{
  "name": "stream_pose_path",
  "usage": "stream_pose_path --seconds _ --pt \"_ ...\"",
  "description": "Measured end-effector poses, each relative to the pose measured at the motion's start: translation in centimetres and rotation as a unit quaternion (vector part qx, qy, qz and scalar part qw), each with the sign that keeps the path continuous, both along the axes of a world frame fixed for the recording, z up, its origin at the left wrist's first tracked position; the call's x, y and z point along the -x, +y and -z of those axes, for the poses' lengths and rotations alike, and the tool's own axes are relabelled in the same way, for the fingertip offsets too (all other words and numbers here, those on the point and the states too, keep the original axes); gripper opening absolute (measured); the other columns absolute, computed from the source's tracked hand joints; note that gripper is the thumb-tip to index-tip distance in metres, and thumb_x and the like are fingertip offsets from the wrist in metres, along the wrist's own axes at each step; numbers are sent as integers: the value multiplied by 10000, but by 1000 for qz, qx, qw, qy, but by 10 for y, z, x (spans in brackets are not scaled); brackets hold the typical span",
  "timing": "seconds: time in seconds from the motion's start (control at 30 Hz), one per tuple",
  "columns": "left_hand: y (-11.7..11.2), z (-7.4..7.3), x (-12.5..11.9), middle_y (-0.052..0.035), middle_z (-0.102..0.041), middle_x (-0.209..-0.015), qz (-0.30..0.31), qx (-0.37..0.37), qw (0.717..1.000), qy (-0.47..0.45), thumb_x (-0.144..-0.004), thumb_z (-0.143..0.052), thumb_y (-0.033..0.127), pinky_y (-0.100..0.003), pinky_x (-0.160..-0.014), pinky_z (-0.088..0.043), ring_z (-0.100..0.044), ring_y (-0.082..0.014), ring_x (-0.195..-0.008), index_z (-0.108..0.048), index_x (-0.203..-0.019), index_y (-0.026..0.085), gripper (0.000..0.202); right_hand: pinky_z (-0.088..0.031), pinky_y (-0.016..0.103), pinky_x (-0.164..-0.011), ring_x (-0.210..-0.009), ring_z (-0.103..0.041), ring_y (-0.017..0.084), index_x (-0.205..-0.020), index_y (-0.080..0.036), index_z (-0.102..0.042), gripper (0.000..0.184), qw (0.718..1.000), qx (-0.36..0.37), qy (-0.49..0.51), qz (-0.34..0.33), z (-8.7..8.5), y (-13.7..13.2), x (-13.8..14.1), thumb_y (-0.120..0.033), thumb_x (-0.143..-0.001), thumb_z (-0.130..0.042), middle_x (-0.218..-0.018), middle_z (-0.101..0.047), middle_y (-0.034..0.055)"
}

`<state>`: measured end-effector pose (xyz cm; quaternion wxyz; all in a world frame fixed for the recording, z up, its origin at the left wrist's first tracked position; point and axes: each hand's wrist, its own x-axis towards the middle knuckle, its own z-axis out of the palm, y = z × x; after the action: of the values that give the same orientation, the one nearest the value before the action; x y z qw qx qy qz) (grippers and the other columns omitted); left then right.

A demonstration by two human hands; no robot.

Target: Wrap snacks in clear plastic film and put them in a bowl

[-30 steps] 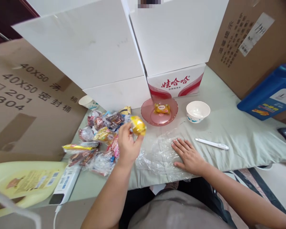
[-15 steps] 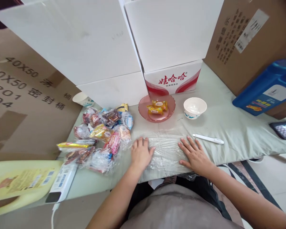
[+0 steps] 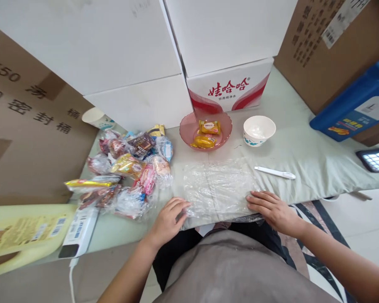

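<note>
A clear plastic bag (image 3: 219,189) lies flat on the pale green cloth at the table's near edge. My left hand (image 3: 169,219) rests open at the bag's left edge, fingers flat and touching it. My right hand (image 3: 273,208) lies open at the bag's right edge, fingers pointing left onto the plastic. Neither hand holds anything. Behind the bag, a pink glass plate (image 3: 186,126) carries two yellow wrapped snacks (image 3: 206,134).
A pile of wrapped snacks (image 3: 129,172) lies left of the bag. A white bowl (image 3: 259,130) and a white pen (image 3: 274,172) are to the right. White boxes (image 3: 227,59), brown cartons, a paper cup (image 3: 96,118), a blue jug (image 3: 356,109), a yellow jug (image 3: 22,235) and a phone (image 3: 377,160) surround the table.
One second ago my left hand held a yellow snack; that snack now lies on the pink plate. Both hands then slid back along the plastic bag to its near corners.
</note>
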<state>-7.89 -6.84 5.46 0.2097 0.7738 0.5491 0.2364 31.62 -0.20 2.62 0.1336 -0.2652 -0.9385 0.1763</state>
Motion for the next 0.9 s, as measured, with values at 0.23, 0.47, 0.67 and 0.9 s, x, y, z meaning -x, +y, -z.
stream_pose_path --seconds 0.23,0.47,0.67,0.9 --pt "23 9 -7 -17 -640 -849 -175 91 943 -267 -847 -568 281 -295 -690 -567 -679 -145 -706 -488 -1183 199 355 -531 392 -882 -1059 -624 220 -1047 -226 -642 212 976 70 166 124 -11 15 17 -238 -941 -458 -1083 -685 87" --pt "57 25 -29 17 -624 -779 -327 46 939 -94 -765 -545 172 -282 -646 -518 -621 -124 -595 -439 -1277 168 522 -522 365 -641 -733 -669 248 -1184 -161 -571 361 919 34 38 392 8 46 44 -323 -895 -428 -831 -705 73" --pt "50 29 -31 13 -631 -801 -301 25 952 -44 -777 -523 164 -290 -675 -512 -611 -124 -625 -434 -1305 177 535 -473 328 -559 -666 -653 233 -1298 -167 -466 445 916 -5 34 401 9 43 47 -361 -899 -435 -779 -684 35" --pt "44 -6 -38 -110 -588 -1017 -282 -141 945 89 -791 -566 175 -426 -855 -497 -601 -243 -916 -550 -1210 158 420 -475 457 -856 -974 -593 306 -1263 -137 -524 392 919 -114 48 375 -10 39 44 -313 -918 -461 -1011 -651 146"
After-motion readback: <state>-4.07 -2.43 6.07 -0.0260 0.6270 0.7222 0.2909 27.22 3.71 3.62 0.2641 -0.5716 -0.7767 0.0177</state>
